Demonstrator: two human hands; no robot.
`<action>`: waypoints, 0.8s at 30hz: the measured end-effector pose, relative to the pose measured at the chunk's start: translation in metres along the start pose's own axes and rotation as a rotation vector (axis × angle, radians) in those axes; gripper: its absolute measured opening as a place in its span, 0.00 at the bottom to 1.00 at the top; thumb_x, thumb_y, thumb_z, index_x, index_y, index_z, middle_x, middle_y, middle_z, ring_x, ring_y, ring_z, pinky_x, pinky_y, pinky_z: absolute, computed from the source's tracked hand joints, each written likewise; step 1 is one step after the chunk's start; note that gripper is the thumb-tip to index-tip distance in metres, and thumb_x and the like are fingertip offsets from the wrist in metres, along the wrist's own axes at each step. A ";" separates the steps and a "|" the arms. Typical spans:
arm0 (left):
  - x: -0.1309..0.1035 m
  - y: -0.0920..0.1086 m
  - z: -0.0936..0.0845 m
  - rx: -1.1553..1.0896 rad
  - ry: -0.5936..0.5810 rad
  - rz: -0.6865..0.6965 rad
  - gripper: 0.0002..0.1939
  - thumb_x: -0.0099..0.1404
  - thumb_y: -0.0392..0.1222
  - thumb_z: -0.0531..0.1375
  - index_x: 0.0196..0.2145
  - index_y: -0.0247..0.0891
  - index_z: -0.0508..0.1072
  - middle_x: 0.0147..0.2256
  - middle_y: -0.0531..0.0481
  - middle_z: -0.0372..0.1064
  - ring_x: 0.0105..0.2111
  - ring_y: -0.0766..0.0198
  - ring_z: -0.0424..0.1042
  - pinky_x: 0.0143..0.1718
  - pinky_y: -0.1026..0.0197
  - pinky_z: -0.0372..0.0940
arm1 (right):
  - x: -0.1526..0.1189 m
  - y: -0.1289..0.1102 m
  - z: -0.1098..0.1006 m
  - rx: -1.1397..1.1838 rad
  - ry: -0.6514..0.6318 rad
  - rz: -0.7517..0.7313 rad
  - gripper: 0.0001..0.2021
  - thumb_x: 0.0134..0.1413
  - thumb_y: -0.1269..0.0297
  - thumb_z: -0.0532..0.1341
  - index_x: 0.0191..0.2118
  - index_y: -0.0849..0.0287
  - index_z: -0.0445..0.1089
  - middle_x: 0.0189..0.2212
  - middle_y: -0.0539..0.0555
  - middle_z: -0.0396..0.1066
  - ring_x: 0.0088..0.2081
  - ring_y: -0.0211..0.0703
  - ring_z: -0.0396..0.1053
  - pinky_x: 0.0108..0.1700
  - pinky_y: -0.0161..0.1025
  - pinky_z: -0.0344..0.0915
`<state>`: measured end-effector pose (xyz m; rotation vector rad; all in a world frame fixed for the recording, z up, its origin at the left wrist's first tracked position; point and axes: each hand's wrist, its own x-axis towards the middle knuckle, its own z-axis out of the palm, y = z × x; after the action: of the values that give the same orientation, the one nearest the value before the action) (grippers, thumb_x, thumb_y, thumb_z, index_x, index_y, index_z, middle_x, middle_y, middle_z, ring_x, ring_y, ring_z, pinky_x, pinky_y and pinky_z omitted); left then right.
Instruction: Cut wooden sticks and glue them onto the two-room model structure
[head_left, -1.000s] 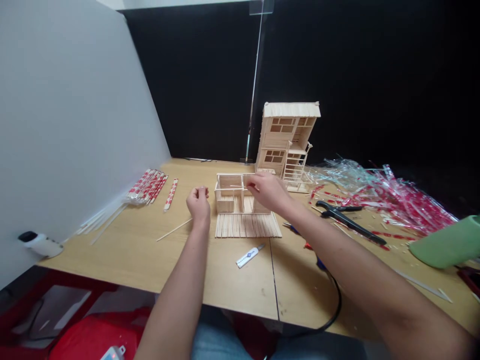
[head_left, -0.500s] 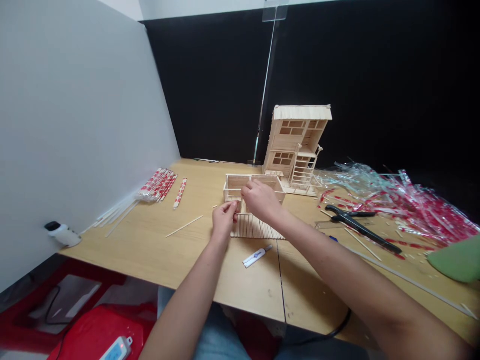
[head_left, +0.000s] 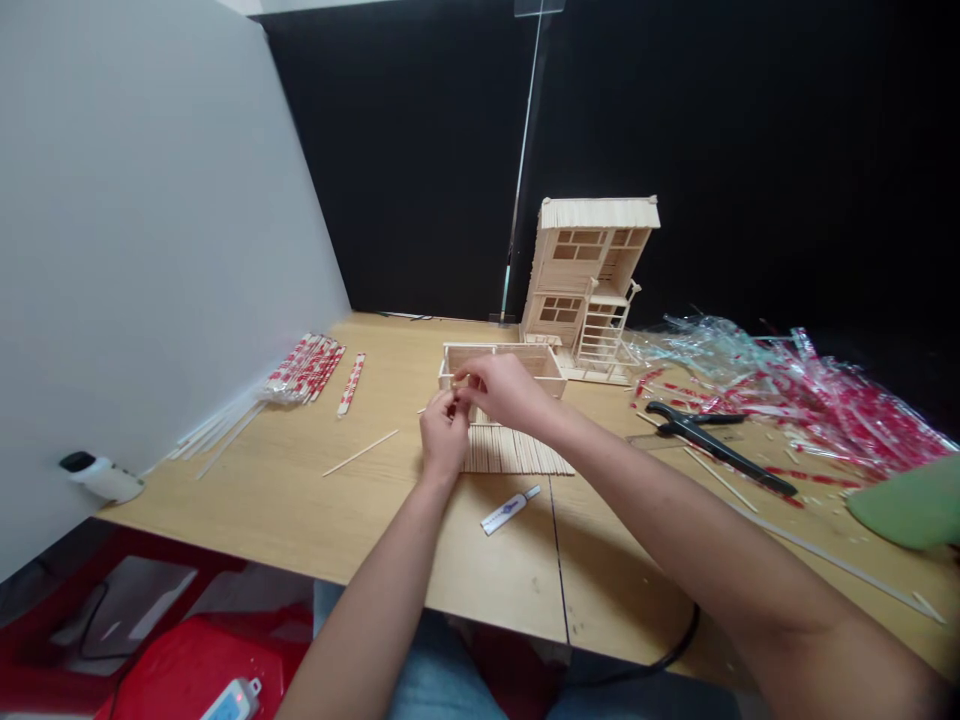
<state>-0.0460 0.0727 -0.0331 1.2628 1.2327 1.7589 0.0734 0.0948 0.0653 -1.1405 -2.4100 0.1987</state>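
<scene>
A small house frame of thin wooden sticks (head_left: 536, 358) stands mid-table, its slatted stick floor (head_left: 517, 452) reaching toward me. My left hand (head_left: 445, 432) is at its front left corner, thumb and fingers pinched together. Just above and right of it, my right hand (head_left: 499, 388) bends over the frame, fingertips closed and meeting the left fingertips. Whatever the fingertips pinch is too small and hidden to make out. Below the floor lies a white glue tube or blade packet (head_left: 510, 510); which one I cannot tell.
Behind stands a taller stick house (head_left: 592, 290). Red-and-white wrapped chopsticks (head_left: 307, 370) and a loose stick (head_left: 360, 453) lie left, near a white bottle (head_left: 101, 477). At right are black-handled cutters (head_left: 720, 450), crumpled wrappers (head_left: 840, 390) and a green object (head_left: 907, 505).
My right hand has moved left and down from above the frame to meet my left hand at its front left corner. The view has shifted slightly.
</scene>
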 end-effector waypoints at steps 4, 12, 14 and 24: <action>-0.003 0.005 -0.004 0.155 -0.038 0.236 0.10 0.62 0.41 0.62 0.23 0.40 0.74 0.27 0.50 0.68 0.32 0.62 0.67 0.33 0.63 0.61 | 0.000 -0.003 0.001 0.093 0.022 -0.015 0.07 0.53 0.76 0.62 0.31 0.60 0.78 0.29 0.52 0.78 0.32 0.39 0.72 0.36 0.33 0.61; -0.009 0.015 -0.003 -0.126 -0.176 -0.021 0.14 0.58 0.52 0.66 0.32 0.37 0.77 0.23 0.51 0.71 0.23 0.66 0.67 0.26 0.64 0.61 | -0.018 0.011 0.002 0.258 0.095 0.122 0.05 0.54 0.71 0.63 0.30 0.62 0.76 0.25 0.51 0.77 0.27 0.37 0.71 0.29 0.31 0.60; -0.012 0.017 -0.003 -0.134 -0.221 -0.050 0.14 0.56 0.51 0.68 0.32 0.37 0.77 0.22 0.51 0.71 0.22 0.67 0.67 0.25 0.64 0.61 | -0.030 0.013 0.000 0.264 0.103 0.145 0.04 0.55 0.71 0.63 0.32 0.61 0.77 0.26 0.51 0.77 0.28 0.37 0.71 0.30 0.32 0.60; -0.018 0.016 0.001 -0.005 -0.323 -0.181 0.15 0.57 0.51 0.68 0.34 0.35 0.76 0.22 0.55 0.68 0.21 0.71 0.63 0.23 0.67 0.58 | -0.134 0.094 -0.035 -0.090 0.051 0.436 0.12 0.64 0.66 0.57 0.49 0.57 0.74 0.40 0.58 0.79 0.43 0.49 0.75 0.45 0.41 0.65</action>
<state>-0.0384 0.0515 -0.0242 1.3259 1.1159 1.3664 0.2286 0.0510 0.0197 -1.6821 -2.1161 0.1964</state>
